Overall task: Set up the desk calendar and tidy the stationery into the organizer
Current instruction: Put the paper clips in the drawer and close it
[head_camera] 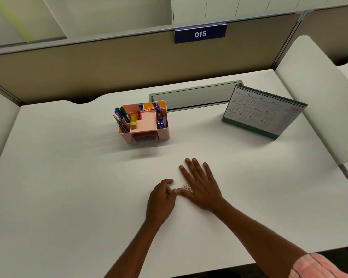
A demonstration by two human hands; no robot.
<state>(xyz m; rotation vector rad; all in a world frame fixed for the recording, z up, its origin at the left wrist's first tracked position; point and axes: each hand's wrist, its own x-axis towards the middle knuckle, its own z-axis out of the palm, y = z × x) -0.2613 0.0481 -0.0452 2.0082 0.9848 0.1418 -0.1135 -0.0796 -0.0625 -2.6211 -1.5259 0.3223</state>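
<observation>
The desk calendar (pixel 263 113) stands upright like a tent at the back right of the white desk (pixel 68 187). A pink organizer (pixel 144 122) at the centre back holds markers, a yellow glue stick, clips and sticky notes. Near the front centre lies a small heap of thin metal paper clips (pixel 186 186). My right hand (pixel 199 183) lies flat with straight fingers, its thumb side against the heap. My left hand (pixel 162 197) has curled fingers whose tips touch the heap from the left; whether it pinches any clip is unclear.
A grey cable tray lid (pixel 195 97) is set into the desk behind the organizer. A beige partition with a blue "015" sign (pixel 200 34) closes the back. White side panels (pixel 317 93) flank the desk.
</observation>
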